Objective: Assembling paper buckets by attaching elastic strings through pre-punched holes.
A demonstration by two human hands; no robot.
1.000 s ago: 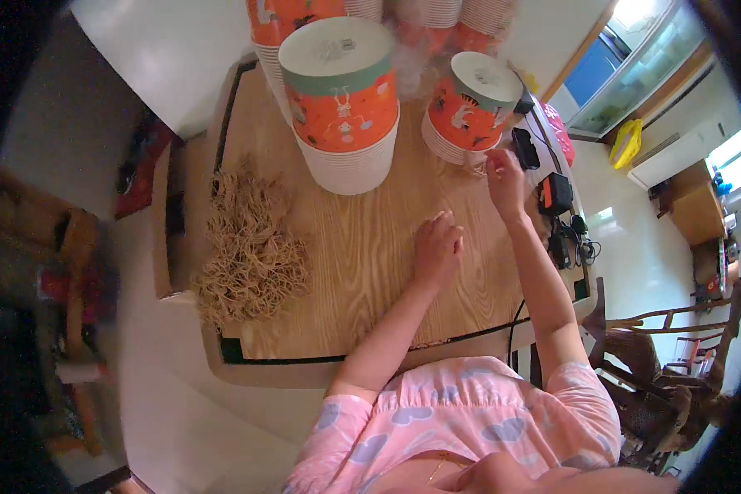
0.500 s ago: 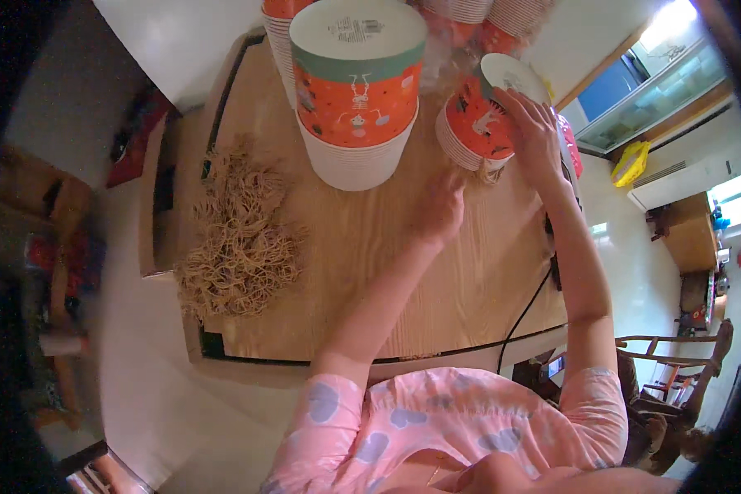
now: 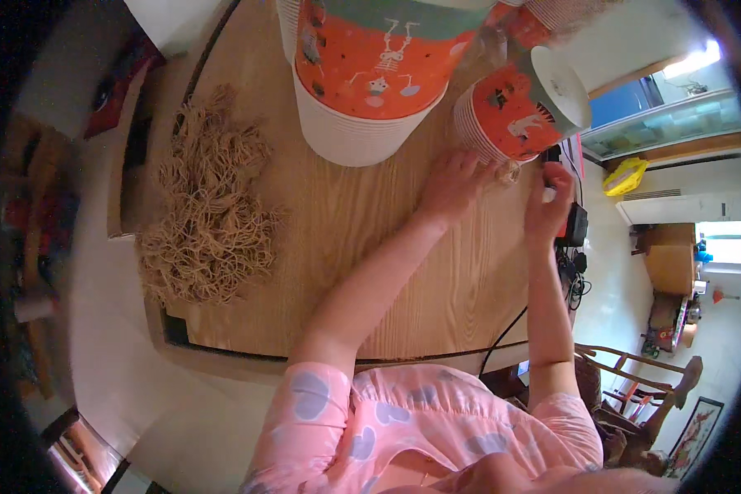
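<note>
A short stack of orange and green paper tubs (image 3: 514,111) lies tilted, rims toward me, at the far right of the table. My left hand (image 3: 453,189) is at its lower rim, fingertips closed on a small tan bunch of twine (image 3: 508,171). Just right of that, my right hand (image 3: 547,206) is raised off the stack with its fingers curled; a small pale spot shows among them, too small to name. Left of the hands stands a larger upside-down stack of matching tubs (image 3: 379,74). A loose heap of tan twine (image 3: 210,214) lies on the table's left side.
The wooden table (image 3: 370,280) has a dark edge. More stacked tubs (image 3: 552,20) stand at the back. A black adapter (image 3: 576,224) and tangled cables lie along the right edge, and a black cord (image 3: 502,339) crosses the near right edge. A wooden chair (image 3: 659,387) stands at right.
My right hand has left the top of the small stack and dropped to its near right side, fingers curling. My left hand has moved up against the rim. The view has shifted.
</note>
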